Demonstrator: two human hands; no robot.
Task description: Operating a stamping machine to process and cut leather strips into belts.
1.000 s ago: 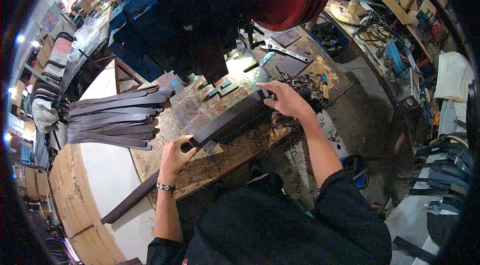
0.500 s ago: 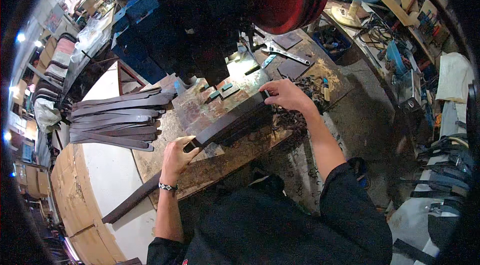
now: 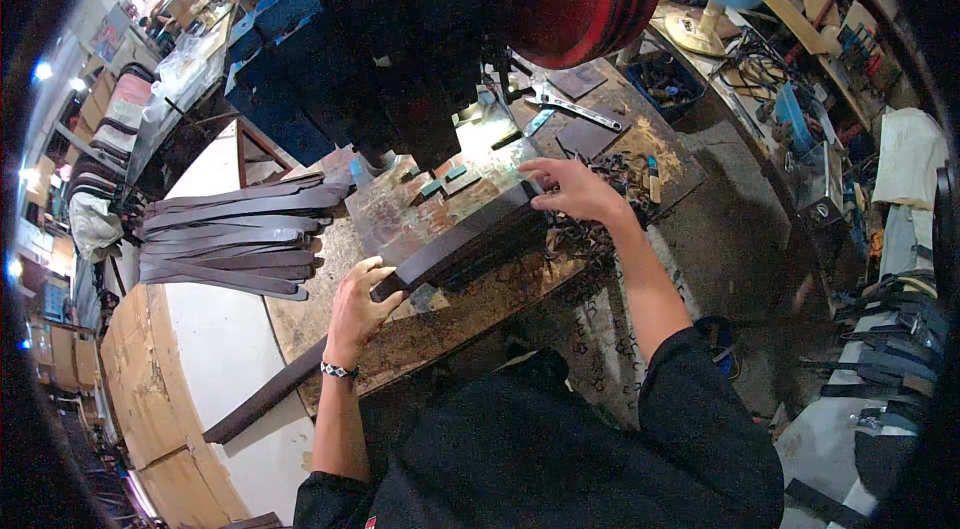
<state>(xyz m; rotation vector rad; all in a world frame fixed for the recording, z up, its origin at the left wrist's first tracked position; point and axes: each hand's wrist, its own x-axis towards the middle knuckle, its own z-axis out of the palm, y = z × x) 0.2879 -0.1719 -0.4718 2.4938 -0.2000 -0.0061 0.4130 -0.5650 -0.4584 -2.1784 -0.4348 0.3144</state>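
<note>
And there's the shift: the left hand (image 3: 352,314) has edged a touch toward one o'clock since half a second ago, the left end of the bar (image 3: 468,236) nudging with it, while the right hand (image 3: 582,191) has barely stirred. From where I sit, I judge that a small adjustment of the hold, with the work no further along.

Now the lie of it! The bar's long axis runs from eight o'clock to two, right end pointing up at two, left end down at eight, along the near edge of the metal plate (image 3: 385,221).

On the left I read a narrow pinch, thumb and fingers closed about that end. On the right, thumb and forefinger stand slightly apart around theirs; whether they press, I can't tell.

Around the bar: the machine (image 3: 375,59) looms at eleven, the wrench (image 3: 578,109) lies at one, a pile of dark strips (image 3: 235,229) fans out at nine, and a loose strip (image 3: 262,396) slants away at eight.
</note>
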